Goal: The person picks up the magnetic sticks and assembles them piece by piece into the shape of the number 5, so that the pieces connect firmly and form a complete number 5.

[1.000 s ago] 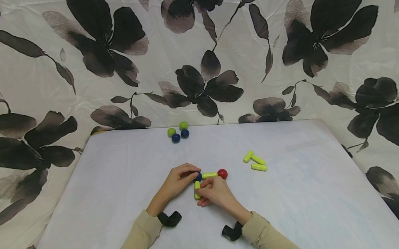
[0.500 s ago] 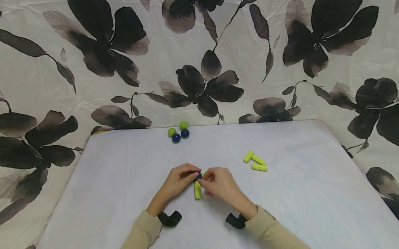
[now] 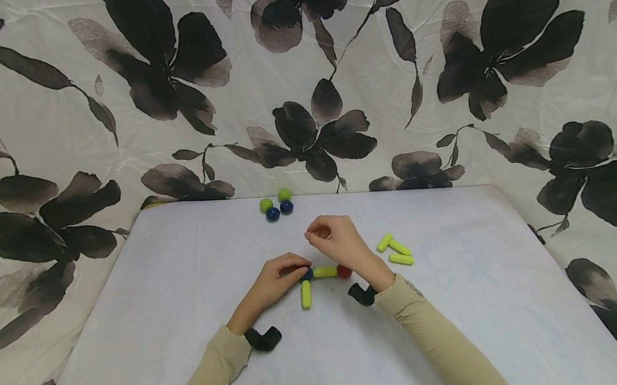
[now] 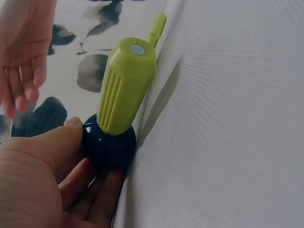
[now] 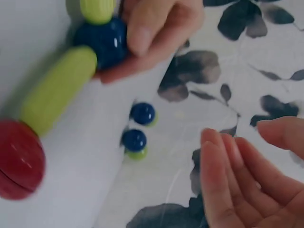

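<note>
My left hand [image 3: 276, 281] pinches a dark blue ball [image 4: 109, 149] on the table between thumb and fingers. One yellow-green magnetic stick [image 3: 306, 294] is joined to that ball and points towards me, a metal disc showing on its free end in the left wrist view. A second stick [image 3: 325, 272] runs from the ball to the right, where a red ball [image 5: 21, 161] is attached; the right wrist partly covers this red ball in the head view. My right hand [image 3: 339, 237] hovers beyond the joined pieces, its fingers loosely bent and nothing between them.
Two green balls [image 3: 265, 205] and two blue balls [image 3: 272, 214] sit together near the far edge of the white table [image 3: 186, 251]. Three loose yellow-green sticks [image 3: 400, 259] lie to the right. Behind the table hangs a flowered cloth [image 3: 431, 134].
My right hand has left the front stick, passed over the joined pieces and moved away towards the far edge. The left hand stays on the blue ball.
</note>
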The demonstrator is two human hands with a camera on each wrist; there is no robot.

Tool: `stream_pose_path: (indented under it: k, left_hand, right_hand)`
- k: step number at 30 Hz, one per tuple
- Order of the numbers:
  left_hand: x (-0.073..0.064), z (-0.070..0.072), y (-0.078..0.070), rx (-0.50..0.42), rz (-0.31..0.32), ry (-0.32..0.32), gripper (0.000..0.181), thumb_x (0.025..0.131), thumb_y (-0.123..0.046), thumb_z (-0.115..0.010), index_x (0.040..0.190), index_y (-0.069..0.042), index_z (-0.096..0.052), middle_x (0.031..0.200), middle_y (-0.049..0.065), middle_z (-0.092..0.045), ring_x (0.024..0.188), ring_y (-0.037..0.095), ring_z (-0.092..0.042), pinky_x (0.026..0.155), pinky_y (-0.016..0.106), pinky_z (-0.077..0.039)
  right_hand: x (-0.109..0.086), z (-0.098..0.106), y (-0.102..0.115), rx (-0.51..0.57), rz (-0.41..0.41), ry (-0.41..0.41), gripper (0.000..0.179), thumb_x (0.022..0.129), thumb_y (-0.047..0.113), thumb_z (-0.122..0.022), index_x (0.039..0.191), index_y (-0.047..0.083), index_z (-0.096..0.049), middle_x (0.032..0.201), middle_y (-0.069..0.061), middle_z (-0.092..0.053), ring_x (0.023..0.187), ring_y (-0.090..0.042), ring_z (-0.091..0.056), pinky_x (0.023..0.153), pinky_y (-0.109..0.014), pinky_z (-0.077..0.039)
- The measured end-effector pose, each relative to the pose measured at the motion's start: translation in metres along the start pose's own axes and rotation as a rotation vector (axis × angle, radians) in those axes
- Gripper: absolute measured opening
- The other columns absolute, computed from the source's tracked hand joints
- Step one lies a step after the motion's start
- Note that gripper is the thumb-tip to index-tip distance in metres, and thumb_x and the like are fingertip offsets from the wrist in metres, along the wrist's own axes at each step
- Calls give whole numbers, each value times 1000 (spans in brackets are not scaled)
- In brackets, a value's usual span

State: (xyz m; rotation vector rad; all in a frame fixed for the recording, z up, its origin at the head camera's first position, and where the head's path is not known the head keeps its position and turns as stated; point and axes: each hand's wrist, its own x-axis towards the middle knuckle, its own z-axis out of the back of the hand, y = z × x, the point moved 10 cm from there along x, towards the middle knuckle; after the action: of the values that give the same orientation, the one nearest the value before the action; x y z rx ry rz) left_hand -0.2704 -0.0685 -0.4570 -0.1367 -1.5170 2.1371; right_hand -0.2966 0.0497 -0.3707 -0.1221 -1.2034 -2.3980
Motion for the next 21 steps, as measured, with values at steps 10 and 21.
stream_pose_path:
  k: [10,21]
  left_hand:
    - [0,-1,1,-21,15,8,20,96,-4,-65,112,6,-71,109,14,-70,103,23,-63,92,25,-49]
    - [-1,-1,4,-18,52,7,20,96,-6,-64,113,4,-71,109,12,-69,105,21,-63,93,27,-49]
  right_hand:
    - [44,10,3,1,162,-105,11,92,4,-66,100,0,-71,95,-11,-71,84,-22,-67,73,-39,-57]
    - [91,-5,-20,-57,132,-18,29,94,3,-64,123,-2,-63,123,-16,-64,109,-29,-61,95,-43,-50]
